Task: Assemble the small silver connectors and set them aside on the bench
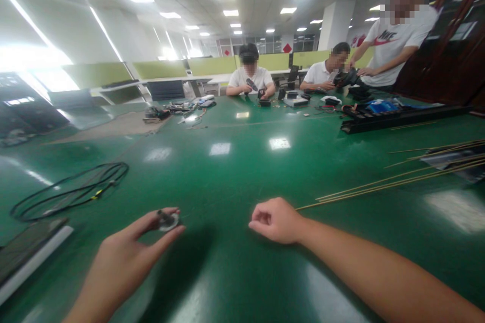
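My left hand is raised over the near left of the green table. Its thumb and fingers grip the edges of a small round part with a pale disc-like rim and a dark stub sticking up. What the part is exactly, I cannot make out. To the right, my right hand rests on the tabletop with its fingers curled into a loose fist. Nothing shows in it. Just behind that wrist lie the ends of several thin brass-coloured rods.
Looped black cable and a dark flat slab with a white edge lie at left. Cables and small parts sit further back. A black rail lies at back right. Three people handle equipment across the table.
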A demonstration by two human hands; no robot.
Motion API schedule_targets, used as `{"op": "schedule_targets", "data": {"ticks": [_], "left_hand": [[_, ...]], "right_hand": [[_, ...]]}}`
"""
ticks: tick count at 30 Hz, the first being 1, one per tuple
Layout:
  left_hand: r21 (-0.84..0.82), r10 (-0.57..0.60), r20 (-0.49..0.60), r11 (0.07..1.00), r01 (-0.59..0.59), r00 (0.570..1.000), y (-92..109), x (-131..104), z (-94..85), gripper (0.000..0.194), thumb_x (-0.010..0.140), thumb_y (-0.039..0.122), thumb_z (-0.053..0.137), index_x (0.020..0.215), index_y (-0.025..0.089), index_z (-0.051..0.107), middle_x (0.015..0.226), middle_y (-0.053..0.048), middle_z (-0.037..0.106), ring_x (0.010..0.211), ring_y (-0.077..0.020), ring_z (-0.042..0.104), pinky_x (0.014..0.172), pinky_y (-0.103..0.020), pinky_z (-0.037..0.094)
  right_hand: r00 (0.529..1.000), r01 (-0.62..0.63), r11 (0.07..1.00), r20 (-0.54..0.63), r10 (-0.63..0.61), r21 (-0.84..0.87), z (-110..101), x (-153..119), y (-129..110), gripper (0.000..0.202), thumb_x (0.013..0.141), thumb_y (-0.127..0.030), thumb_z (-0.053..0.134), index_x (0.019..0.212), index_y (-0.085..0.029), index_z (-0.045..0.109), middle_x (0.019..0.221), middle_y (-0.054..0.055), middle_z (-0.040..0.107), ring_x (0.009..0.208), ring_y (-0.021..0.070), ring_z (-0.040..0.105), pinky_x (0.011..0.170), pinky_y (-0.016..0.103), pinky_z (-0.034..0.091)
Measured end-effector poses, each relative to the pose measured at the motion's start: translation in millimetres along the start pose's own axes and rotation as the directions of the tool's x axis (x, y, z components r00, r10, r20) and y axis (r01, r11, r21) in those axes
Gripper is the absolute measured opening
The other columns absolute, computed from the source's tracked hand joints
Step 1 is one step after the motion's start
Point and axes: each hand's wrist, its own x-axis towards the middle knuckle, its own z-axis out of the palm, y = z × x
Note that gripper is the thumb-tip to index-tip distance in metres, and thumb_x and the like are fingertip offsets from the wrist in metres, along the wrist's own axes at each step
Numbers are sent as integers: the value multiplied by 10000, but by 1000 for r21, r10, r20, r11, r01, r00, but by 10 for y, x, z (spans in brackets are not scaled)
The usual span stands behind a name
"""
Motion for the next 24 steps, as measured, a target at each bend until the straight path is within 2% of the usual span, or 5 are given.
{"op": "schedule_targets", "data": {"ticks": [3,6,10,17,24], "left_hand": [[-181,105,143,980,-78,984,393,285,398,439,753,559,741,1059,244,739,952,-25,779,848,-242,736,824,-368,608],[-343,214,182,929,-142,960,725,425,820,333,779,413,746,1040,205,739,943,-46,773,821,-221,726,791,-346,605],[-414,245,153,895,-163,957,798,367,1183,265,788,315,738,1023,192,725,930,-53,757,804,-202,705,754,-319,586],[-408,389,161,863,-297,907,629,270,1230,211,837,296,722,1040,238,721,962,-38,699,883,-185,650,776,-291,518],[-473,408,83,819,-324,909,683,289,1246,290,820,243,728,1107,229,685,1007,-50,694,920,-194,650,825,-308,524]], "right_hand": [[993,81,996,-87,-84,-36,-19,-20,-51,193,836,-354,698,723,-197,693,586,-20,638,541,118,559,607,242,403],[981,23,999,-195,-16,37,-43,-4,-58,242,842,-370,687,688,-189,646,584,-14,622,530,119,544,572,242,398],[907,-56,981,-402,128,185,-42,57,22,123,837,-302,646,861,-193,594,688,-11,613,591,131,550,578,239,433],[899,-6,990,-433,66,138,16,68,118,605,646,-40,549,1220,-215,473,977,25,626,865,177,592,791,301,471],[952,-12,989,-301,56,146,-26,28,24,315,722,-125,638,1024,-211,609,925,32,670,817,192,619,733,290,490]]}}
